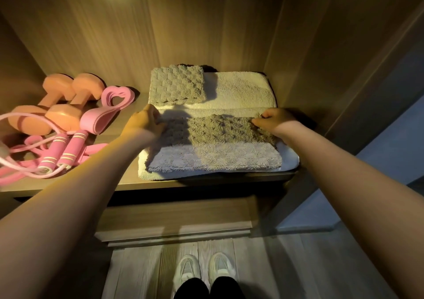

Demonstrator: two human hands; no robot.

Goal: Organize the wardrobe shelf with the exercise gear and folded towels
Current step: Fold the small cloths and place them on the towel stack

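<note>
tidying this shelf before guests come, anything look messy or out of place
The pink jump rope sprawls in tangled loops at the left of the shelf, beside the dumbbells. The small grey towel sits off-centre, on the left of the rear white towel. The left hand and right hand grip the brown towel.

I get one view only: a wide-angle camera on the person's head, facing forward and steeply down into the wardrobe (206, 23). It sits close, with the grey towel (220, 130) near mid-frame and the shelf (128, 182) edge just below. The left arm (68, 195) and right arm (355, 184) enter from the bottom corners. Lowest, I look straight down at the floor (137, 271) and shoes (187, 269).
</note>
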